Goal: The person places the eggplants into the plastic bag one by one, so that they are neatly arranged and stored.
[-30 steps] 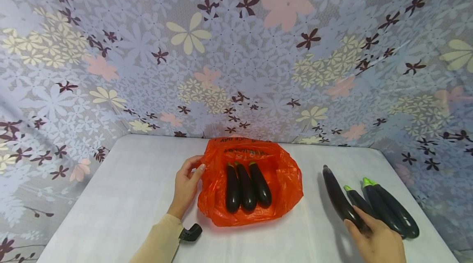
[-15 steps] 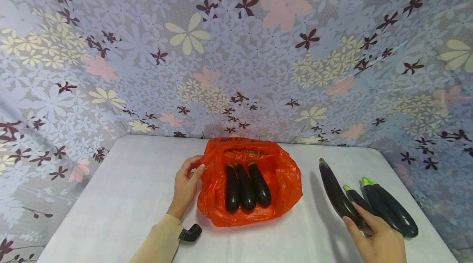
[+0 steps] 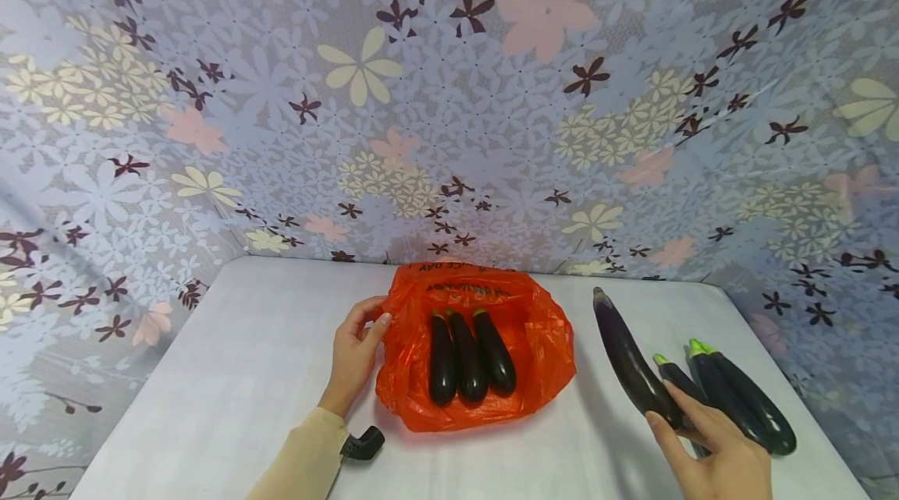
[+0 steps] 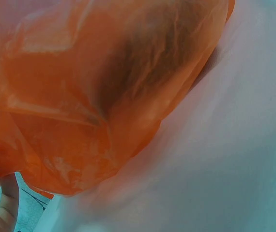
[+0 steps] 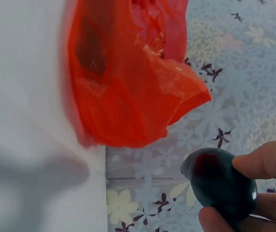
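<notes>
A red plastic bag (image 3: 548, 375) lies spread open on the table, with three dark eggplants (image 3: 469, 359) side by side inside it. At its left edge my left hand (image 3: 354, 352) pinches the plastic between thumb and fingers; in the left wrist view only some fingers (image 4: 7, 198) show beside the bag. My right hand (image 3: 723, 445) grips another eggplant (image 3: 628, 352) by its lower end, raised above the table right of the bag. In the right wrist view that eggplant (image 5: 220, 181) is seen end-on between thumb and fingers.
Three more eggplants (image 3: 751, 398) with green stems lie on the right side of the white table (image 3: 267, 336), beside and partly behind my right hand. A black device (image 3: 363, 443) sits at my left wrist. Flower-patterned cloth (image 3: 449, 133) hangs behind and around the table.
My right hand has lifted the eggplant and its far tip has swung up and leftward, toward the bag. The left hand and the bag stay where they were.
</notes>
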### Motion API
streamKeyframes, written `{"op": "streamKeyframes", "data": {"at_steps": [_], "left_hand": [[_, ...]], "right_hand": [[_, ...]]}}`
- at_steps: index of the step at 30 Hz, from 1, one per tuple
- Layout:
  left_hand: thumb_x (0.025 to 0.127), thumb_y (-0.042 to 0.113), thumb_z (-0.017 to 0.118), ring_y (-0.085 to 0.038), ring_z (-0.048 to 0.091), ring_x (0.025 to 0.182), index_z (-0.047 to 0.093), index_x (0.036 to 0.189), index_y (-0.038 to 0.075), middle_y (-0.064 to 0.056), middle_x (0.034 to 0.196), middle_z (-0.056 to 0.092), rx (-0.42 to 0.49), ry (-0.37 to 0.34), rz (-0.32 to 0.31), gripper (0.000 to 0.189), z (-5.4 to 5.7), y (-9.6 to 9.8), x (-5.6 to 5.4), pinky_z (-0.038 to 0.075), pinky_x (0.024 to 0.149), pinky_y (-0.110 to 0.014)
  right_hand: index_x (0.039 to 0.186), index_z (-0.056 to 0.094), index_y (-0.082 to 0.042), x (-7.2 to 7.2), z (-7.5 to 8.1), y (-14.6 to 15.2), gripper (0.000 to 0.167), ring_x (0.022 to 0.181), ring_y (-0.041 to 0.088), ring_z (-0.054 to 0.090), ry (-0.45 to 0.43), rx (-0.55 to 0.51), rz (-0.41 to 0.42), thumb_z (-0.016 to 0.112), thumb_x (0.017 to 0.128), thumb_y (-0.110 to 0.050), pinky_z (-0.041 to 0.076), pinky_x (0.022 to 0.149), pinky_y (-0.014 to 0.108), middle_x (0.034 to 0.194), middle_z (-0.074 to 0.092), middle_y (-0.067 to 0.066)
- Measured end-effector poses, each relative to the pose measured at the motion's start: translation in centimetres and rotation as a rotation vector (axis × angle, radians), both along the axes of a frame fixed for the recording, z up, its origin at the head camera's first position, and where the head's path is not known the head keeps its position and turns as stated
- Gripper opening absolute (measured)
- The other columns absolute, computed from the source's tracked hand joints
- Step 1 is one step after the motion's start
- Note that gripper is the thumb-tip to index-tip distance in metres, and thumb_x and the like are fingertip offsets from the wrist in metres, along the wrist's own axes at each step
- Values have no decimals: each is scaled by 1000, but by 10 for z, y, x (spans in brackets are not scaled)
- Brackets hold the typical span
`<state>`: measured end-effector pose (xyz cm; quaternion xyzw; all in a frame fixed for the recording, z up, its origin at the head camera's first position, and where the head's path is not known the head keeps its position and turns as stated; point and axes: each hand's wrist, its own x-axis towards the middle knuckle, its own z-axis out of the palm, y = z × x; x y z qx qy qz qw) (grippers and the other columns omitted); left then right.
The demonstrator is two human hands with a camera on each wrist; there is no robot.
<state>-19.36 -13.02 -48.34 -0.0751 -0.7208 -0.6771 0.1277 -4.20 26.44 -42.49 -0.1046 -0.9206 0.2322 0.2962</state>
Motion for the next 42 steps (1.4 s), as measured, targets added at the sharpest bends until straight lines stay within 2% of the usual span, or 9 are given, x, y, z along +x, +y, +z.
{"op": "streamKeyframes", "data": {"at_steps": [6, 9, 11, 14, 22, 24, 33, 36, 42], "left_hand": [[100, 10, 61, -10, 56, 112, 62, 130, 2, -13, 130, 62, -1, 4, 1, 31, -4, -1, -3, 50, 91, -18], [100, 13, 62, -12, 56, 113, 63, 129, 6, -9, 129, 63, 1, 27, -4, 30, -9, -2, -5, 50, 92, -19], [100, 15, 62, -14, 57, 113, 64, 128, 6, -9, 128, 64, 3, 48, -8, 30, -12, -2, -5, 51, 92, -20], [100, 14, 63, -14, 58, 111, 64, 127, 6, -10, 126, 64, 6, 65, -8, 29, -14, -2, -5, 51, 90, -19], [99, 14, 63, -10, 58, 109, 65, 127, 6, -10, 123, 65, 4, 60, -8, 28, -19, 0, 0, 51, 89, -19], [99, 11, 62, -10, 58, 108, 63, 128, 3, -13, 124, 64, 2, 43, -7, 30, -12, 1, 4, 52, 89, -19], [99, 10, 62, -11, 57, 110, 63, 128, 4, -11, 128, 64, 5, 20, 9, 30, -12, -1, -1, 51, 89, -18], [99, 6, 61, -9, 56, 110, 62, 129, 0, -16, 129, 63, -5, 14, 17, 30, -5, 1, 1, 50, 90, -16], [99, 4, 59, -3, 56, 107, 60, 127, -7, -21, 127, 62, -30, 18, 5, 30, 22, 4, 15, 49, 90, -16]], "right_hand": [[113, 76, -1, 2, 6, -9, 45, 70, 30, 69, 10, -19, -1, 90, 72, -13, 37, 57, -2, 94, 73, 21], [112, 76, -1, 4, 9, -13, 45, 72, 5, 67, 46, -45, 8, 90, 71, -10, 39, 58, -2, 94, 74, 21], [111, 76, 1, 5, 10, -15, 44, 76, -15, 56, 85, -62, 21, 90, 69, -7, 41, 59, -1, 94, 74, 21], [109, 76, 2, 7, 11, -18, 44, 83, -29, 41, 141, -76, 50, 90, 67, -1, 42, 61, -1, 92, 74, 20], [106, 77, 1, 14, 12, -31, 45, 85, -24, 44, 150, -71, 80, 91, 63, 2, 41, 64, -2, 91, 74, 15], [106, 77, 0, 14, 12, -35, 46, 83, -22, 46, 147, -70, 90, 92, 62, 2, 42, 64, -1, 90, 74, 14], [107, 78, -5, 17, 21, -49, 47, 82, -12, 53, 104, -74, 129, 93, 62, -3, 44, 64, 1, 94, 76, 9], [107, 78, -6, 17, 22, -52, 48, 81, -7, 57, 114, -78, 170, 93, 62, -1, 46, 63, 3, 93, 75, 8], [108, 78, -8, 17, 23, -60, 48, 79, 3, 63, 74, -64, 213, 93, 62, -2, 47, 63, 4, 91, 74, 3]]}}
